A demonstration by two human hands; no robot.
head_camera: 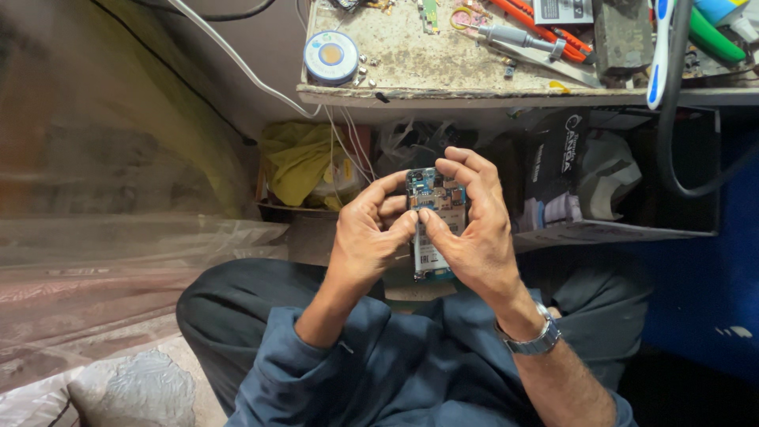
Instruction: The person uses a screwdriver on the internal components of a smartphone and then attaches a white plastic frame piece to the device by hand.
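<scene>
Head view, looking straight down at a seated person's lap and hands. At the centre of the picture both hands hold an opened mobile phone (434, 217) with its back cover off, showing a circuit board at its upper end and a pale label lower down. The left hand (368, 237) wraps the phone's left edge, its fingers (385, 190) curled and clamped on the phone, thumb pressing on the exposed back. The right hand (474, 229) wraps the right edge, its fingers likewise closed on the phone, with its thumb tip meeting the left thumb at the middle of the phone. A metal wristwatch (534, 336) sits on the right wrist at 5 o'clock from the phone. Dark blue sleeves and dark trousers fill the lower part of the picture.

At 12 o'clock, well apart from the hands, runs a worn, speckled work surface (443, 67). On it lie a round spool of solder wire (331, 55) at 11 o'clock, a metal-handled screwdriver (518, 38) and orange-handled pliers (545, 28) at 1 o'clock. A white cable (237, 63) trails off the surface's left end. Beneath the surface, a crumpled yellow cloth (296, 158) sits at 10 o'clock from the phone, and a black cardboard box (569, 170) at 2 o'clock.
</scene>
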